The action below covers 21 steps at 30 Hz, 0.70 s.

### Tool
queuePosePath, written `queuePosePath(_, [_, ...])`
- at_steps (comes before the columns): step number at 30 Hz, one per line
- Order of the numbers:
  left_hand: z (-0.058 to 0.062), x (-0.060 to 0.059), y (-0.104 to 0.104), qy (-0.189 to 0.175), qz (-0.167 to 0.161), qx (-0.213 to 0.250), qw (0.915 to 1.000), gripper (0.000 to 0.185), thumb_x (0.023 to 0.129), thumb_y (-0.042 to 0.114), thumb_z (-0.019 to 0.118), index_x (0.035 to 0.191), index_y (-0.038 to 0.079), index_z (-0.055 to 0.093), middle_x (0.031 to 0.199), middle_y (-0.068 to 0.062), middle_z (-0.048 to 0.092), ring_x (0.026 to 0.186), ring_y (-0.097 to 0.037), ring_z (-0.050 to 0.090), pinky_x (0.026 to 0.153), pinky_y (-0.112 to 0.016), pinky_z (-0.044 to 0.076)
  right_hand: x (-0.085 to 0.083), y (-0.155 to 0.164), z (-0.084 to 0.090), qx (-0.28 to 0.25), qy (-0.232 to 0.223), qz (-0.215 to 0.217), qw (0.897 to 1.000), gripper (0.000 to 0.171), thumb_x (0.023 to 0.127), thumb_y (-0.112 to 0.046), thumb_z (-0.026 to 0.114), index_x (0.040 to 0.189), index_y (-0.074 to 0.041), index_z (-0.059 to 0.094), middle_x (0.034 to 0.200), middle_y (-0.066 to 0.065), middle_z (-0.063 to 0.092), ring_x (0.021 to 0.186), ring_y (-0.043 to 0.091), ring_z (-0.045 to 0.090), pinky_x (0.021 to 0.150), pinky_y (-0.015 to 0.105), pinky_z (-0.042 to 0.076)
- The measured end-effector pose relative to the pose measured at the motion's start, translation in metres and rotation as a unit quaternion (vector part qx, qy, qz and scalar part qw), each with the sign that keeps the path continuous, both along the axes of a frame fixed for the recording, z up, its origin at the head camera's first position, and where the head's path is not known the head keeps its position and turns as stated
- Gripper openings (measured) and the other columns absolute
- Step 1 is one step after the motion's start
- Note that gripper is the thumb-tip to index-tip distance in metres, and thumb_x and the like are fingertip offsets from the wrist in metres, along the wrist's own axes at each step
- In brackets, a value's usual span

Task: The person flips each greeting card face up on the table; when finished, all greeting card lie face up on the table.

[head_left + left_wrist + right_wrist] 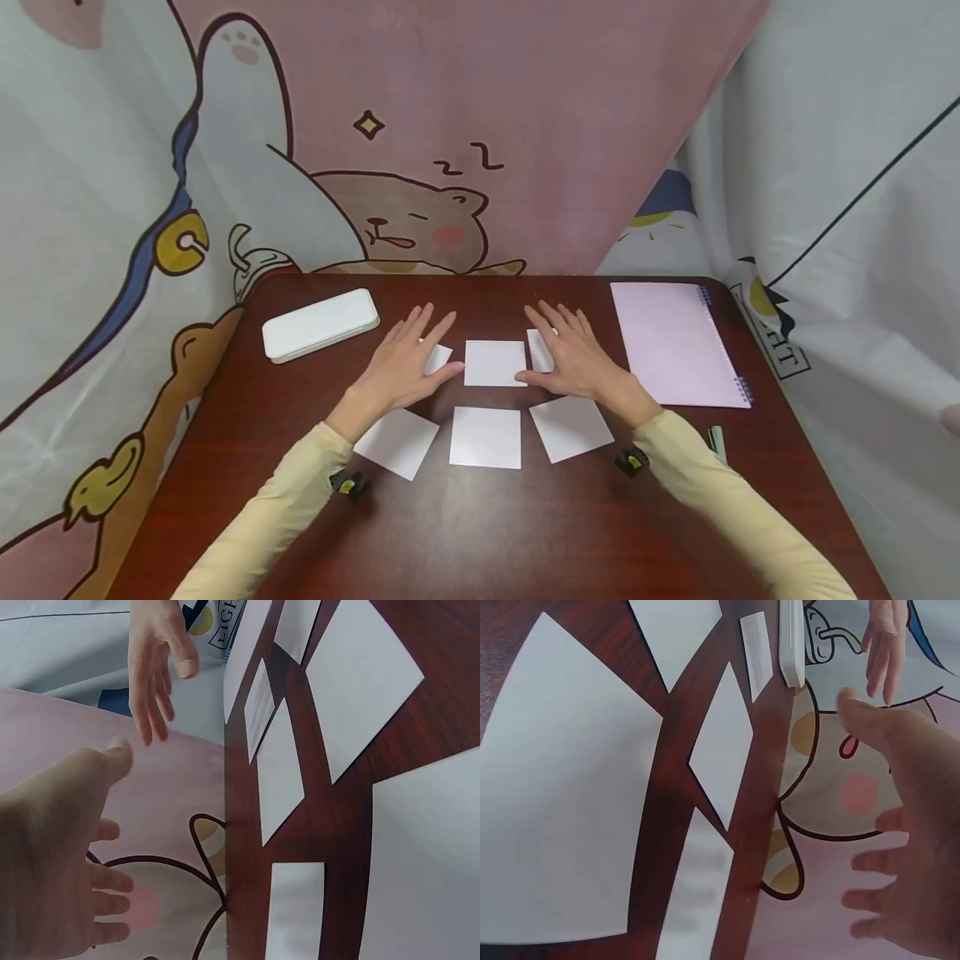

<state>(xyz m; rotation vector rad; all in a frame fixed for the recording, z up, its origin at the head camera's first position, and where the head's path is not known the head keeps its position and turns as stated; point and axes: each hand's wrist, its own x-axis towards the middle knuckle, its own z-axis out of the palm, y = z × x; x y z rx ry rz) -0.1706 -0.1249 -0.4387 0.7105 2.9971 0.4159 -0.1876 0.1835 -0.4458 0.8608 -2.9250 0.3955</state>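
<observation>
Two rows of square white paper sheets lie on the dark wooden table. My left hand [405, 362], fingers spread and palm down, hovers over the back-left sheet [438, 359] and partly hides it. Over the back-right sheet [539, 352] hangs my right hand [570, 354], also spread and holding nothing. Between the hands lies the back-middle sheet [495, 363]. Nearer to me are the front-left sheet [398, 442], the front-middle sheet [485, 437] and the front-right sheet [572, 427]. Both wrist views show a gap between hand and tabletop.
A white case [321, 326] sits at the table's back left. On the right lies a pink spiral notebook [678, 343], with a green pen [717, 443] partly behind the right sleeve. A printed curtain [525, 125] hangs behind the table [480, 533] and at its sides.
</observation>
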Motion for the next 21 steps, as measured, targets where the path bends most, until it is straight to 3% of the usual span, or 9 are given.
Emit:
queuePosePath(5, [-0.011,-0.009,0.009,-0.040,-0.025,0.031,0.9984,0.082,0.098,0.055,0.057,0.162,0.014,0.025,0.165,-0.021,0.026,0.153,-0.038,0.026,0.122,-0.054,0.030,-0.010,-0.003,-0.009,-0.017,-0.060,0.032,0.998,0.109,0.079,-0.052,0.083,0.159,-0.003,0.026,0.158,0.026,0.036,0.144,0.048,0.036,0.117,0.065,0.029])
queuePosePath(10, [-0.022,-0.019,0.018,-0.101,-0.035,0.078,0.9912,0.082,0.096,0.041,0.069,0.160,0.008,0.029,0.164,-0.021,0.029,0.152,-0.038,0.029,0.121,-0.053,0.031,-0.022,-0.009,-0.019,-0.032,-0.120,0.029,0.992,0.107,0.075,-0.046,0.088,0.157,-0.003,0.033,0.153,0.025,0.045,0.139,0.048,0.043,0.113,0.061,0.038])
queuePosePath(21, [-0.045,-0.039,0.041,-0.151,-0.034,0.079,0.9847,0.087,0.089,0.031,0.079,0.156,-0.001,0.033,0.162,-0.022,0.032,0.151,-0.036,0.032,0.123,-0.047,0.030,-0.041,-0.030,-0.035,0.010,-0.174,0.019,0.985,0.104,0.069,-0.038,0.094,0.152,-0.003,0.041,0.147,0.021,0.051,0.131,0.044,0.048,0.111,0.054,0.042])
